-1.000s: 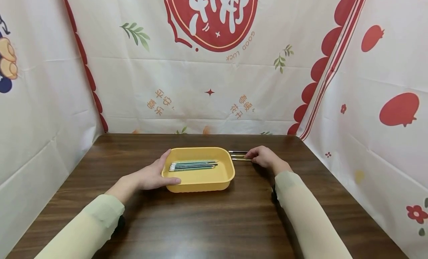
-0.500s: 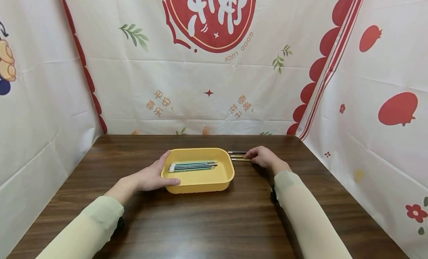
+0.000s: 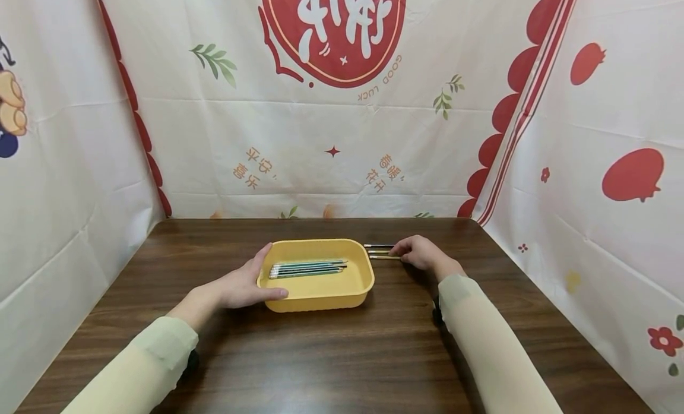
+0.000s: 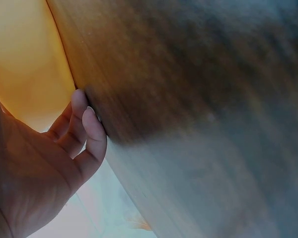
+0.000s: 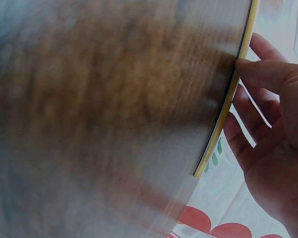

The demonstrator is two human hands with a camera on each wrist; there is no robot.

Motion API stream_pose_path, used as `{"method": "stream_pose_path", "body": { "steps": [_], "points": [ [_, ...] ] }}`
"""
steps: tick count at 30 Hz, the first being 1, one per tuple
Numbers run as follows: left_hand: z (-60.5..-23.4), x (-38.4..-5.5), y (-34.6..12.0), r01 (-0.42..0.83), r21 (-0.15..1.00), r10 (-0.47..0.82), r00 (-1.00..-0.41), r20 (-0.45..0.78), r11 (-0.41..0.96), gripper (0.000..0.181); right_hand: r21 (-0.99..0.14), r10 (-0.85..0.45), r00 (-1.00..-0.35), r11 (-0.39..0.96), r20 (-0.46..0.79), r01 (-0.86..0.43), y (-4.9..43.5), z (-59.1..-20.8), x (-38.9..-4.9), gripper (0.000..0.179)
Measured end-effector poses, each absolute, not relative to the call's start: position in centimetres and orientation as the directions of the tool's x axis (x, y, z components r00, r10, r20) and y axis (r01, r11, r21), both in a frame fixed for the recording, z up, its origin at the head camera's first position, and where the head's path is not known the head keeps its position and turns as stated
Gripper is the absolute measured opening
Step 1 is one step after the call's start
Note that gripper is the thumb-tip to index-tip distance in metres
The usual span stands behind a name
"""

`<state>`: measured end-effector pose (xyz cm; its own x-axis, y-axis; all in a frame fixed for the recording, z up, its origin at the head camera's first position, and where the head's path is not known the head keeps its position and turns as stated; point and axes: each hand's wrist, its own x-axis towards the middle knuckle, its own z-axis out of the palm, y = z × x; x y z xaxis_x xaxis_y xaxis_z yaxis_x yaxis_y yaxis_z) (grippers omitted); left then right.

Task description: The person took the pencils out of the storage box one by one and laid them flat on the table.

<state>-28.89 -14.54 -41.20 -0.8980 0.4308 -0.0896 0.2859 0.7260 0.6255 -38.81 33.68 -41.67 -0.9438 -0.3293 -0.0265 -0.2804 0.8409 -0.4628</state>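
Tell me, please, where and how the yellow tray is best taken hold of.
Probably by the short left end of the yellow tray, coming from the left: thumb over the rim's near corner, fingers at the far corner. That end is narrow enough for the left hand to span, as it does, while loose pencils lie close to the right end.

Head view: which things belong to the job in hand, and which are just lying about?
Likely part of the job:
yellow plastic bin, held by the left hand
green and dark pencils, lying in the bin
three pencils beside it, at the right hand

Apparently just surroundings:
brown wood-grain table
printed cloth backdrop
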Motion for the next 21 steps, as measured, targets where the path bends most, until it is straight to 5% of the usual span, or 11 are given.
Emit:
{"method": "stream_pose_path", "body": {
  "steps": [21],
  "points": [
    [-41.2, -28.9, -14.6, 0.286, 0.622, 0.435, -0.895, -0.098, 0.729, 0.136, -0.563, -0.304, -0.950, 0.775, 0.066, -0.287, 33.3, -39.9, -36.6, 0.028]
  ]
}}
